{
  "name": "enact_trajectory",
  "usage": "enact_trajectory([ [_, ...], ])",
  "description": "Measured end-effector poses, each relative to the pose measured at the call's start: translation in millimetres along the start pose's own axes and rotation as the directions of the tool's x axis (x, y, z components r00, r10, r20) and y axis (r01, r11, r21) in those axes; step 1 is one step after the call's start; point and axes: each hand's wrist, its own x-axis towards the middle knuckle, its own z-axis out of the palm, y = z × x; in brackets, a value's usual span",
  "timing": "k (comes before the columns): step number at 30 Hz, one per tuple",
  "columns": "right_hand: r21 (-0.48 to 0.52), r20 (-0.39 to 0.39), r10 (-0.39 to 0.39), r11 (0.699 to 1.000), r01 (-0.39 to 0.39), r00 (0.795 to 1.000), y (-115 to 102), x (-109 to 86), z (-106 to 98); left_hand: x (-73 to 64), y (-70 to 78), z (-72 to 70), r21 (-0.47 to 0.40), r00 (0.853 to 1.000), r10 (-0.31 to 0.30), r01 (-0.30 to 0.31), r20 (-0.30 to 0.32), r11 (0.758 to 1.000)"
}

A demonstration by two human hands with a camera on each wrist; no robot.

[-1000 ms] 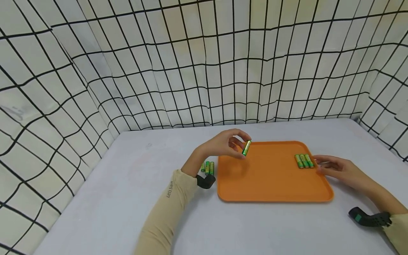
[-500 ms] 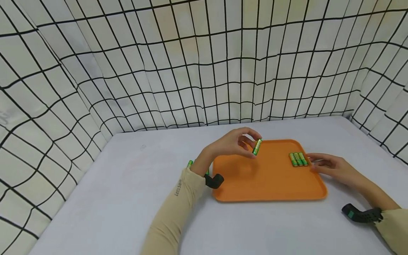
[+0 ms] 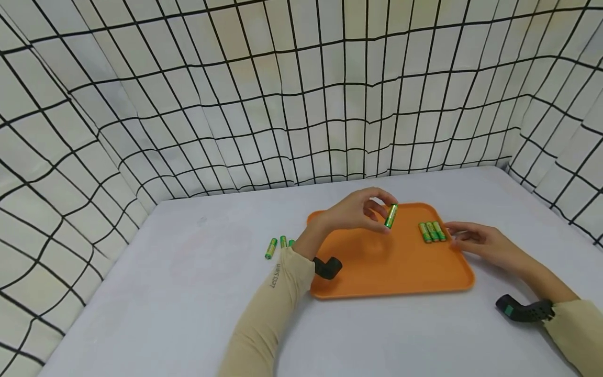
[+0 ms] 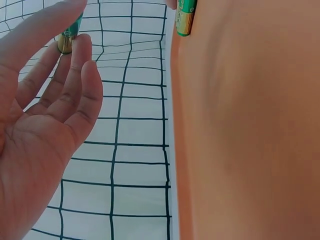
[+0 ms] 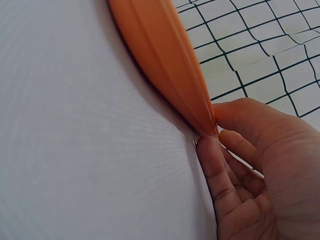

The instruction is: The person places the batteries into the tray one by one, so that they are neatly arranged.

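In the head view my left hand holds a green and gold battery above the orange tray, pinched between thumb and fingertips. The same battery shows partly behind the thumb in the left wrist view. Three similar batteries lie side by side at the tray's right end. Close beside them, my right hand grips the tray's right edge. The right wrist view has its digits on either side of the tray rim.
Left of the tray, loose batteries lie on the white table, one partly hidden by the left sleeve. White walls with black grid netting rise behind and at both sides.
My left hand has carried the battery rightward over the tray. The head view has shifted, so the tray appears farther left. My right hand stays at the tray's edge.
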Motion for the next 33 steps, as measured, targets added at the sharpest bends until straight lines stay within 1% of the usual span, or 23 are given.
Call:
enact_trajectory([
  [8, 0.007, 0.005, 0.014, 1.0, -0.014, 1.0, -3, 3.0, 2, 9.5, -8.1, 6.9, 0.0, 1.0, -0.007, 0.007, -0.013, 1.0],
  [11, 0.012, 0.008, 0.018, 1.0, -0.018, 1.0, -3, 3.4, 3, 12.8, -12.8, 10.1, 0.008, 0.999, -0.021, 0.021, -0.028, 1.0],
  [17, 0.023, 0.009, 0.019, 1.0, -0.019, 1.0, -3, 2.8, 2, 21.3, -18.7, 19.0, 0.036, 0.996, -0.066, 0.068, -0.063, 0.997],
  [21, 0.033, 0.007, 0.02, 0.999, -0.02, 1.0, -3, 2.3, 2, 26.8, -21.5, 26.1, 0.022, 0.994, -0.095, 0.096, -0.06, 0.995],
  [28, 0.031, 0.004, 0.037, 0.999, -0.037, 0.999, -1, 2.2, 0, 34.7, -29.1, 38.7, -0.025, 0.989, -0.145, 0.145, -0.029, 0.989],
  [33, 0.03, 0.004, 0.047, 0.998, -0.047, 0.999, -3, 2.6, -1, 39.7, -34.1, 46.0, -0.016, 0.986, -0.161, 0.16, -0.044, 0.987],
])
